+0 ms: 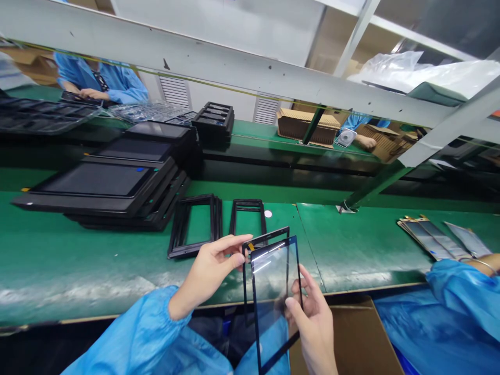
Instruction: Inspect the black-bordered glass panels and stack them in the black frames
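My left hand [209,271] pinches the upper left corner of a thin black rectangular frame [271,236], held upright above the front edge of the bench. In front of that frame, a clear glass panel with a black border [271,307] is gripped at its right edge by my right hand [312,320], thumb on the near face. The two pieces overlap with a small offset; whether they touch I cannot tell. A small orange tab shows near the left fingertips. Beyond my hands, a stack of black frames [213,224] and a smaller stack of frames [233,216] lie on the bench.
Black trays holding dark screens [94,179] are piled at left on the green bench [351,260]. Several thin panels [425,237] lie right, near a co-worker's blue sleeve [464,291]. A slanted metal post [375,182] stands on the bench; a cardboard box [351,338] sits below its edge.
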